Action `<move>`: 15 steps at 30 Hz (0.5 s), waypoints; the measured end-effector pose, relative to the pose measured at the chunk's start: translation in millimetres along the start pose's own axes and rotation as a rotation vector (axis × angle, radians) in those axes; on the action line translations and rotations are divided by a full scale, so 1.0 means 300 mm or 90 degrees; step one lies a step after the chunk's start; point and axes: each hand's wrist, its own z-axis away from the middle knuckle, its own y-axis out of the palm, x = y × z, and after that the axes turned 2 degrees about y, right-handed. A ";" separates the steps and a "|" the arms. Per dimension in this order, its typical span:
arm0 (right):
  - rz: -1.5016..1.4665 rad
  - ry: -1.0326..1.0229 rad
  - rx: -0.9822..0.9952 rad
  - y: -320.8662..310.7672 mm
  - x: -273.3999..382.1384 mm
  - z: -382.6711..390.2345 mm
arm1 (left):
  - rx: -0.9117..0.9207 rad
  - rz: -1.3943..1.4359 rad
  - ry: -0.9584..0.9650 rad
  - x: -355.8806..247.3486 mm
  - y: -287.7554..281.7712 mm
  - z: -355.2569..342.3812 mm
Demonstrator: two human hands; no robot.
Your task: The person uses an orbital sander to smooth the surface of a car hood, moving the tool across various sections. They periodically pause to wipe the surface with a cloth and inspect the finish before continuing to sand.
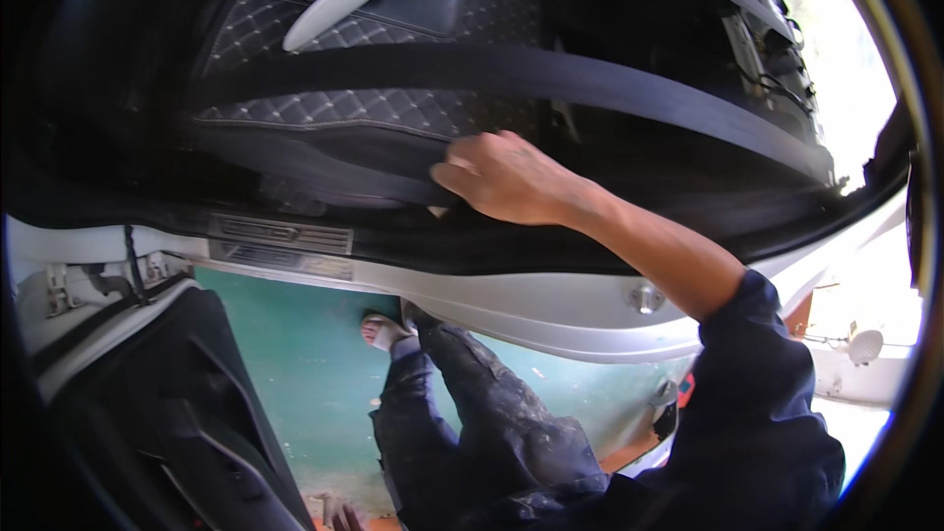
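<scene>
My right hand point(506, 177) reaches from the right into a car's open doorway. Its fingers are curled closed beside the dark trim along the inner side of the sill point(472, 290). A small pale tip point(439, 210) shows just below the fingers; what they hold, if anything, is hidden. Beyond the hand lies a black quilted mat point(364, 108) with diamond stitching. At the lower edge, what look like stretched fingertips of my left hand point(344, 518) show, mostly cut off, with nothing visible in them.
A white oval piece point(344, 5) rests by a black pouch point(413, 0) inside the car. A dark curved band point(551, 79) crosses the interior. Metal scuff plates point(280, 241) line the sill. The open car door point(187, 413) stands at left. My legs are over the green floor point(295, 364).
</scene>
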 end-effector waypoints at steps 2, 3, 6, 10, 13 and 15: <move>-0.024 -0.092 -0.037 -0.033 0.053 0.057 | -0.061 -0.006 0.236 -0.194 0.033 -0.201; -0.028 -0.153 -0.064 -0.046 0.059 0.100 | -0.093 -0.020 0.378 -0.326 0.071 -0.346; -0.177 -0.058 -0.060 -0.093 0.103 0.124 | -0.131 -0.117 0.718 -0.923 0.084 -0.542; -0.421 0.051 -0.100 -0.071 -0.022 0.002 | -0.291 -0.337 0.972 -1.493 0.179 -0.721; -0.437 0.011 0.019 -0.118 0.036 -0.004 | -0.244 -0.373 1.013 -1.723 0.212 -0.859; -0.287 -0.037 0.176 -0.215 0.178 0.022 | -0.155 -0.442 0.981 -1.772 0.141 -0.977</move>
